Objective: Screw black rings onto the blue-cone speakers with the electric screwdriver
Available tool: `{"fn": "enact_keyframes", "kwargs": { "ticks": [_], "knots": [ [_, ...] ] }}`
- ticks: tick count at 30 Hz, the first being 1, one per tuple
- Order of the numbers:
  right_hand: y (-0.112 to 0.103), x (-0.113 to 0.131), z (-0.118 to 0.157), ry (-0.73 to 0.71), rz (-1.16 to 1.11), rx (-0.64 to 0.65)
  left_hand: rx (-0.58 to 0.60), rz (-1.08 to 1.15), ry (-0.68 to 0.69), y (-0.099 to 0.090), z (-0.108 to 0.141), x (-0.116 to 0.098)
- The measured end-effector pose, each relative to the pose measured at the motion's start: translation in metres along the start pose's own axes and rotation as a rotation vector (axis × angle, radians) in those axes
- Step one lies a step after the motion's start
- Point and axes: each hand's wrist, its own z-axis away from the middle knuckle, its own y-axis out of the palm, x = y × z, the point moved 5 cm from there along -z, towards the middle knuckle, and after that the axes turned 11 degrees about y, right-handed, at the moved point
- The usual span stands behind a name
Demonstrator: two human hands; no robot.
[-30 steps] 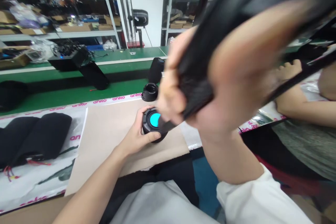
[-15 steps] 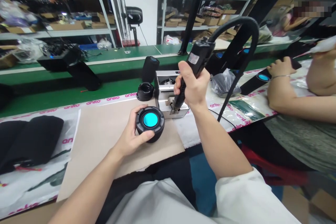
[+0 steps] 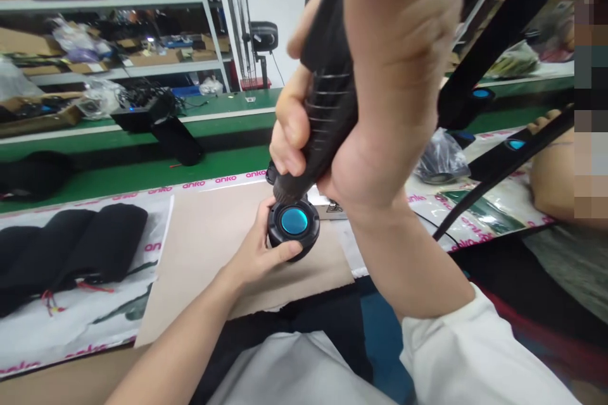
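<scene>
My left hand (image 3: 259, 243) grips a round black speaker part (image 3: 294, 231) with a shiny blue disc in its middle, above a cardboard sheet (image 3: 204, 247). My right hand (image 3: 365, 95) is wrapped round a black power screwdriver (image 3: 330, 98), large and close to the camera. The tool points down, its lower end at the far rim of the speaker part; its tip cannot be made out. Behind, the tool and my right hand mostly hide a metal box (image 3: 332, 210) and a black ring (image 3: 272, 172).
Black fabric-covered cylinders (image 3: 80, 247) with red wires lie at the left. A bagged part (image 3: 443, 157) stands at the right, near a co-worker's arm (image 3: 553, 171). A dark cable (image 3: 503, 174) crosses the right side. Shelves (image 3: 128, 69) line the back.
My right hand has brought the screwdriver from the metal box to the speaker part, rising closer to the camera. My left hand still holds the part. The view has shifted left.
</scene>
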Motion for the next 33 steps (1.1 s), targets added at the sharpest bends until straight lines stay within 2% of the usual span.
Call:
{"fn": "enact_keyframes", "kwargs": {
  "ticks": [3,7,14,20,33],
  "knots": [
    [0.007,-0.005,0.001,-0.053,-0.099,0.022,0.006,0.028,-0.010,0.002,-0.001,-0.002],
    [0.010,-0.007,0.004,-0.118,-0.059,0.001,0.002,0.040,-0.005,0.003,-0.003,-0.006],
    [0.003,-0.015,0.006,-0.086,0.080,-0.043,-0.011,0.019,0.050,0.003,-0.001,-0.002],
    [0.000,-0.018,0.008,-0.114,0.031,-0.018,-0.002,0.014,0.105,0.004,0.001,0.003],
    [0.004,-0.022,0.004,-0.084,0.011,-0.040,-0.023,0.025,0.098,0.005,0.003,0.004]
  ]
}}
